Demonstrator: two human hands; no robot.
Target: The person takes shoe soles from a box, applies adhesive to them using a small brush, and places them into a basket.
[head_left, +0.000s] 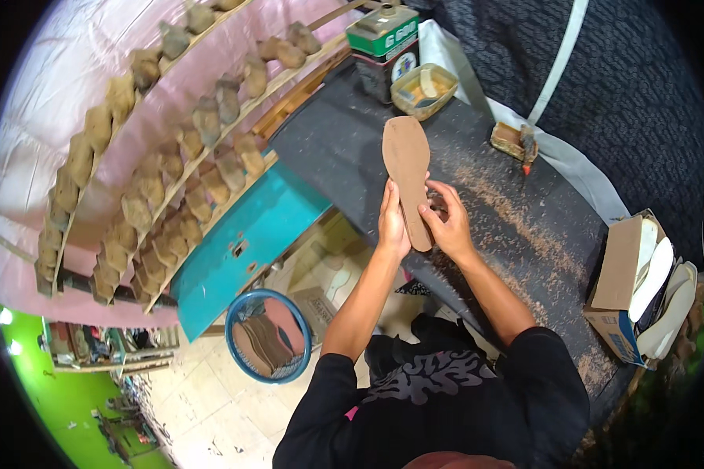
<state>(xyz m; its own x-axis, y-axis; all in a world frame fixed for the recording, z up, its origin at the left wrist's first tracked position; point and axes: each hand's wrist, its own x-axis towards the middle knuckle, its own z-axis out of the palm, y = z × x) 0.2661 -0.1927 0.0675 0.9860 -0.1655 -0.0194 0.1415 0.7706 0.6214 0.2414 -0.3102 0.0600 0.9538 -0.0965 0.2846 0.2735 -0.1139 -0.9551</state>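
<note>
A brown shoe sole point(406, 150) is held up in front of me, its wide end pointing away and its narrow end toward me. My left hand point(393, 225) grips its left edge near the narrow end, with part of the fingers hidden under it. On the opposite edge, my right hand point(450, 227) has its thumb against the sole and its fingers bent around the side. Below the sole lies a dark worktable point(328, 129) strewn with brown shavings.
A green and black can point(383, 47) and a shallow container point(425, 92) stand at the table's far end. Right is a cardboard box point(614, 270) with white soles. Left, shoe lasts point(206, 119) fill racks above a teal panel point(246, 242); a blue basket point(229, 328) holds sole pieces.
</note>
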